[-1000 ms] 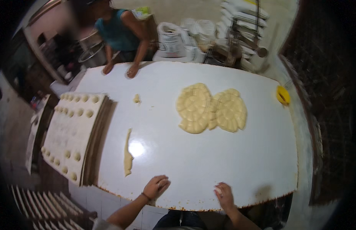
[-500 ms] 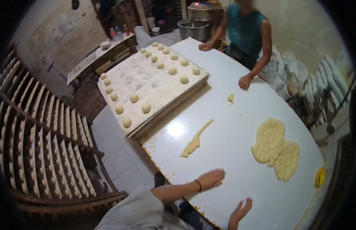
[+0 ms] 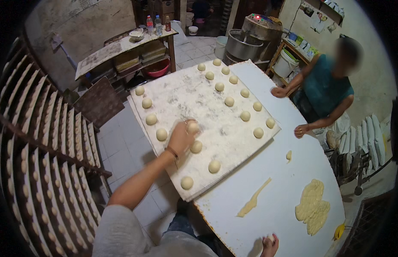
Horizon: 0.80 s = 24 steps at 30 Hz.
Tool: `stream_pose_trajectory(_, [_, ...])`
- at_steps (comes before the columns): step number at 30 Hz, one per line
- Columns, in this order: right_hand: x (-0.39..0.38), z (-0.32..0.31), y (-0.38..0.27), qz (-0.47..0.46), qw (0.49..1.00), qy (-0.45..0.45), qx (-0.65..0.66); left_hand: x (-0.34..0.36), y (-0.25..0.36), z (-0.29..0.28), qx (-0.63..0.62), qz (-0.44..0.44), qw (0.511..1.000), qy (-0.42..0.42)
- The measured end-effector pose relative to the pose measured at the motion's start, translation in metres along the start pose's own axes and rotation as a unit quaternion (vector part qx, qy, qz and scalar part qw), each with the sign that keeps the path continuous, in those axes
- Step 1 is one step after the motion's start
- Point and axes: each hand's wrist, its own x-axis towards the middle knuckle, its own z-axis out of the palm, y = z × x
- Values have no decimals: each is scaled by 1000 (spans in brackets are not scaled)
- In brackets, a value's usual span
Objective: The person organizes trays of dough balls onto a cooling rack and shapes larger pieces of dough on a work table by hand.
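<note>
My left hand [image 3: 181, 140] reaches out over the floured tray [image 3: 177, 83], its fingers closed round a pale dough ball [image 3: 193, 127] at the tray's surface. Just beside the hand sits another dough ball [image 3: 196, 147]; one more [image 3: 161, 134] lies to its left. My right hand [image 3: 269, 247], low in the picture above the white table [image 3: 250, 171], is curled round a small pale piece of dough [image 3: 271, 237], mostly hidden by the fingers. Rows of round dough balls line the tray's left and right sides. Motion slightly blurs the left hand.
A dough strip [image 3: 254, 200], a small scrap [image 3: 289, 156] and a large flattened dough piece [image 3: 312, 207] lie on the table. Across it stands a person in a teal top [image 3: 325, 88]. A loaded rack [image 3: 53, 171] stands left; a yellow object [image 3: 339, 231] hangs at the table's right edge.
The view has swung left. My left hand has moved from the table to the tray, where a dough ball now shows in its fingers. My right hand has curled round a pale piece.
</note>
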Motion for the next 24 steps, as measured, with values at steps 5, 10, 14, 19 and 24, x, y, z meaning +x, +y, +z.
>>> stream_pose_trajectory(5, [35, 234, -133, -112, 969, -211, -68, 99, -81, -95, 357, 67, 930, 50])
stream_pose_trajectory(10, [64, 462, -201, -361, 845, -379, -107, 52, -47, -97, 368, 115, 922, -25])
stream_pose_trajectory(14, [44, 566, -212, -477, 749, -324, -326, -5, -53, -128, 341, 61, 936, -65])
stream_pose_trajectory(19, [42, 490, -210, -450, 796, -327, -237, -5, -51, -125, 341, 79, 934, -76])
stream_pose_trajectory(24, [97, 262, -123, -308, 935, -116, -134, -18, 7, -76, 270, 114, 956, -18])
